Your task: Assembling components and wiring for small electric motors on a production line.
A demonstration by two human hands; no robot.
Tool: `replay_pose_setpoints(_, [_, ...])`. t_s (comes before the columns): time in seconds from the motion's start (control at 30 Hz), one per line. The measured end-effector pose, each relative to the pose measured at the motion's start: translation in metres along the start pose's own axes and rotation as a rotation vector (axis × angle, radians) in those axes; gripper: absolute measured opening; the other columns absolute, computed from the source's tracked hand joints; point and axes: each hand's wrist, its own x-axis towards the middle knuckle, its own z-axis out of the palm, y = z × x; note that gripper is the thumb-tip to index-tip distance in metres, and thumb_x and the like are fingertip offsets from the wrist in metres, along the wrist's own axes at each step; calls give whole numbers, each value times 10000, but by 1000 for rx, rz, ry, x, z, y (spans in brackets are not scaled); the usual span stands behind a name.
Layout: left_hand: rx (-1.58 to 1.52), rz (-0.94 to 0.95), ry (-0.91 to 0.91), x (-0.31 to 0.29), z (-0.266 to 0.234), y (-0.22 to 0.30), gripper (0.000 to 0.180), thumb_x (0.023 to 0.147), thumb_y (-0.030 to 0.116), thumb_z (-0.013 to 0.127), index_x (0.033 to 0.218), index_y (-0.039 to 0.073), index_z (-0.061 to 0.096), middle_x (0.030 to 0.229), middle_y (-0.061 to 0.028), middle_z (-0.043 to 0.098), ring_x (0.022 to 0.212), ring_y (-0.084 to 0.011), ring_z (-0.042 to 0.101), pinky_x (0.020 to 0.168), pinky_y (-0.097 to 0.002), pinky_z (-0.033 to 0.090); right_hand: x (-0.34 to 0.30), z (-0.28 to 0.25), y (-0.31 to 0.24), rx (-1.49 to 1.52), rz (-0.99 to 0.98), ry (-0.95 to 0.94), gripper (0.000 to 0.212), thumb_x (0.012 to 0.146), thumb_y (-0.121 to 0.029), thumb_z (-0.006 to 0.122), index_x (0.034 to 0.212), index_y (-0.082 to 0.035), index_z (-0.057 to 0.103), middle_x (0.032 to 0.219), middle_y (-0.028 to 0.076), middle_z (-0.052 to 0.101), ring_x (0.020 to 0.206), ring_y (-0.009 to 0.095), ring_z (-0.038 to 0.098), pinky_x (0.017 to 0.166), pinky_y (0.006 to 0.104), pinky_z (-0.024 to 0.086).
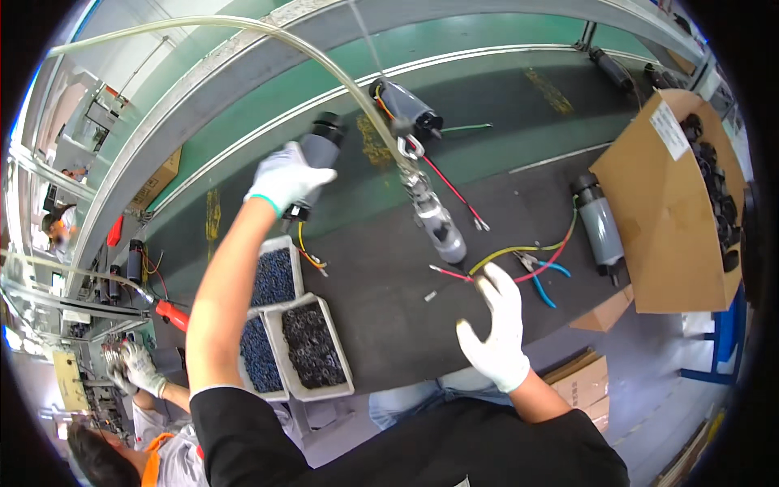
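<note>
My left hand (pixel 284 174), in a white glove, is wrapped round a grey cylindrical motor (pixel 322 148) with black ends, over the belt at the left. Yellow and red wires (pixel 308 253) trail beneath it. My right hand (pixel 497 333), also gloved, is open, thumb and fingers apart. Its fingertips are close to the red and yellow wires (pixel 519 249) that run from another grey motor (pixel 602 223) lying at the right. Above that hand hangs a metal power screwdriver (pixel 436 213), tip down. Pliers with blue handles (pixel 542 284) lie beside the wires.
White bins (pixel 345 369) of small black and dark blue parts stand at the near left. A cardboard box (pixel 657 219) of black parts is at the right. Another motor (pixel 410 105) lies farther back under the air hose (pixel 316 55). A co-worker's gloved hands (pixel 138 369) show at lower left.
</note>
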Motion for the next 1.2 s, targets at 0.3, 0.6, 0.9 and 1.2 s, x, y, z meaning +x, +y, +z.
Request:
replay_pose_setpoints(0.3, [-31, 107, -76, -158, 89, 134, 974, 805, 642, 724, 1348, -140, 518, 1149, -305, 712, 1073, -419, 721, 951, -449, 571, -27, -68, 40, -112, 72, 137, 547, 871, -19, 712, 1393, 27, 554, 1442, 218, 550, 1327, 372, 561, 1126, 443, 455])
replay_pose_setpoints(0.6, [-116, -186, 63, -249, 123, 137, 1077, 861, 655, 699, 1475, -184, 415, 1087, -287, 726, 974, -370, 748, 860, -436, 593, -57, -69, 64, -161, 69, 50, 490, 904, -32, 715, 1372, 13, 576, 1381, 189, 598, 1287, 344, 592, 1107, 429, 469])
replay_pose_setpoints(0.9, [-357, -183, 258, -354, 130, 123, 918, 883, 368, 801, 1558, -92, 382, 858, -190, 734, 705, -312, 725, 671, -385, 588, -13, -31, 39, 11, 23, -17, 576, 887, -91, 766, 1417, 9, 563, 1425, 210, 578, 1352, 366, 545, 1150, 455, 428])
replay_pose_setpoints(1.2, [-940, -381, 227, -360, 159, 153, 958, 850, 289, 839, 1625, 24, 342, 869, -153, 740, 738, -288, 736, 711, -362, 588, 68, 46, 16, 205, 73, -1, 685, 885, -140, 804, 1486, 12, 514, 1399, 216, 602, 1356, 322, 563, 1137, 423, 447])
